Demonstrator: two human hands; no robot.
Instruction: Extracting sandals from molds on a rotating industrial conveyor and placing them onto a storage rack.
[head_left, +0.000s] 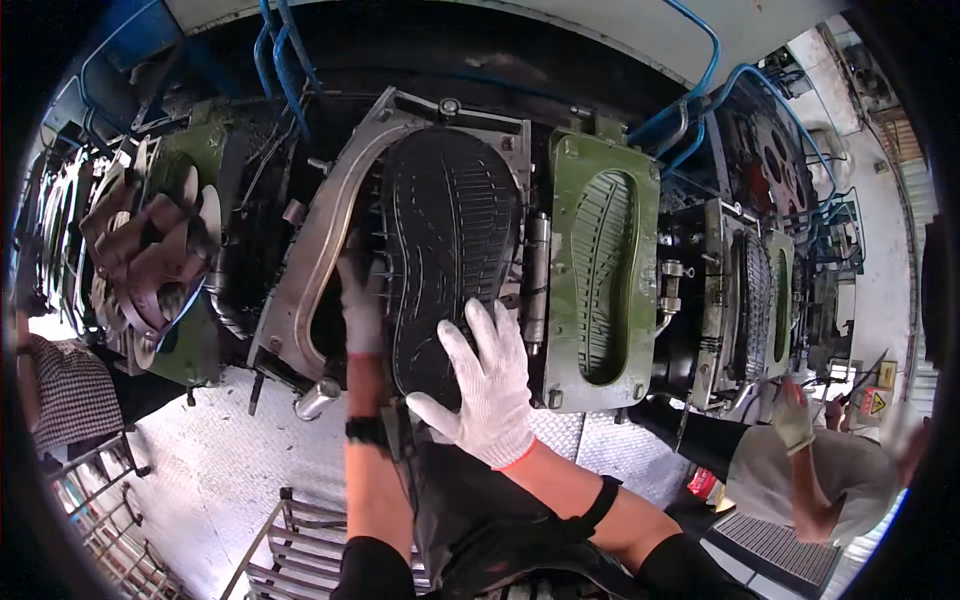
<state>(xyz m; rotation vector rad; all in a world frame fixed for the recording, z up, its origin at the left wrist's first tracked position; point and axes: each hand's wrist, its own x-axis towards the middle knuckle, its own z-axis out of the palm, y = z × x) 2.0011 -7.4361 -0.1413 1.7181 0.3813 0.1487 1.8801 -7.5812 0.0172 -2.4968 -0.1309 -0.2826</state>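
A large black shoe sole (445, 220) with a grooved tread stands over the open metal mould (318, 250) in front of me. My right hand (485, 375), in a white knit glove, lies with spread fingers against the lower part of the sole. My left hand (362, 310), also gloved, reaches up along the sole's left edge beside the mould cavity. Its fingers are smeared by motion and partly in shadow, so their grip is unclear. Just right of the sole is a green mould half (600, 280) with a ribbed, sole-shaped hollow.
At left, brown strapped sandal uppers (160, 250) sit on another green mould. Further right stands another mould station with a dark ribbed sole (752, 300). Blue pipes (700, 100) rise behind. A gloved co-worker (800, 470) is at lower right; a checked sleeve (70, 390) shows at left. Metal racks (300, 545) stand below.
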